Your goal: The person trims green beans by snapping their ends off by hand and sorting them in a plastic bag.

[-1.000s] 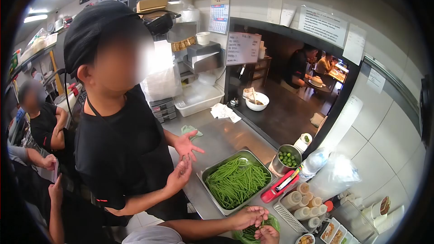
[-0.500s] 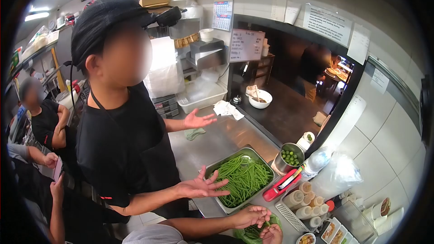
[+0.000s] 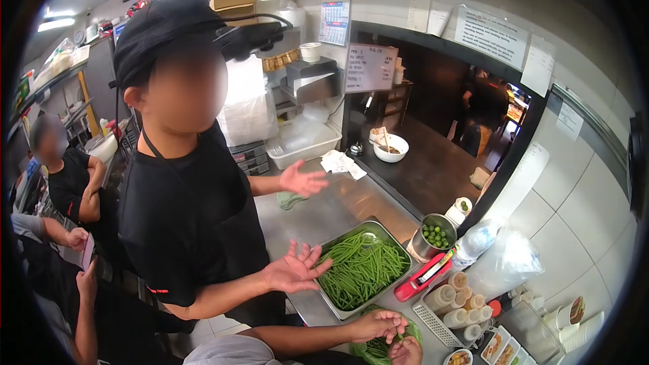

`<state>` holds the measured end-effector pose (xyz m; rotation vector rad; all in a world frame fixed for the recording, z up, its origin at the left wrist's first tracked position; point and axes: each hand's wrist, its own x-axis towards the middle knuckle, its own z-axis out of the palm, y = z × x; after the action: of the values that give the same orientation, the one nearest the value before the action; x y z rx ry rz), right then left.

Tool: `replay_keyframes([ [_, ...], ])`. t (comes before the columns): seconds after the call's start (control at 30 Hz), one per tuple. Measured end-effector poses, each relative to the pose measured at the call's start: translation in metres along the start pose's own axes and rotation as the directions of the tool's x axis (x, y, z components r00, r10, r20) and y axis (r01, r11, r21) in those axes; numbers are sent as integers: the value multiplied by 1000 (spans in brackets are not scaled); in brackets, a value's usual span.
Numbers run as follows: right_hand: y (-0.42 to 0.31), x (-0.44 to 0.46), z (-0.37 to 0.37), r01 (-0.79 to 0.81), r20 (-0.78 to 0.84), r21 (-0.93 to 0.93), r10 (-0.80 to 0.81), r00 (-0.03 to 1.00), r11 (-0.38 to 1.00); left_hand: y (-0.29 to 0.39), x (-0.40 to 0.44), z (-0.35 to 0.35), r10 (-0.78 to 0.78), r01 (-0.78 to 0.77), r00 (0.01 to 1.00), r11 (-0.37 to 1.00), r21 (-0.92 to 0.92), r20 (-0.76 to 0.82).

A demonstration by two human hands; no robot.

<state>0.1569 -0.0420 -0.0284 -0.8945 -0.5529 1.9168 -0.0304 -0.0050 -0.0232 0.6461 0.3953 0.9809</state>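
Note:
At the lower edge, my left hand (image 3: 377, 325) has its fingers curled in a pinch on what looks like a green bean (image 3: 399, 336). Close by, my right hand (image 3: 406, 351) is closed at the bean's other end, partly cut off by the frame. Both are over a green plastic bag (image 3: 374, 349) with more beans in it. Just beyond lies a metal tray (image 3: 414, 267) heaped with long green beans (image 3: 365, 267).
A co-worker in black (image 3: 196, 203) stands at left, both palms open, one beside the tray. To the right are a red-handled device (image 3: 422, 277), a metal pot of green limes (image 3: 435, 235), squeeze bottles (image 3: 460, 297) in a basket and condiment containers (image 3: 503, 350).
The co-worker's head has turned more toward me, and their open hands have shifted slightly. My hands stay almost in place over the bag, with small finger movements.

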Motion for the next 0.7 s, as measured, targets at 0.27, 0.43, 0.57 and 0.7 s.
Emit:
replay_keyframes([
  [0.27, -1, -4, 3, 0, 44, 10, 0, 999, 1000, -1, 1, -3, 12, -10, 999, 999, -43, 42],
  [0.43, 1, 0, -1, -38, 23, -84, 40, 999, 996, -3, -1, -1, -24, 24, 1000, 999, 32, -18],
  [0.57, 1, -1, 9, 10, -65, -142, -20, 998, 990, -5, -1, 2, -17, 15, 1000, 973, 229, 4],
  [0.7, 5, -2, 9, 130, -41, -319, -150, 988, 939, -12, -4, 11, 37, -90, 990, 906, 413, 133],
])
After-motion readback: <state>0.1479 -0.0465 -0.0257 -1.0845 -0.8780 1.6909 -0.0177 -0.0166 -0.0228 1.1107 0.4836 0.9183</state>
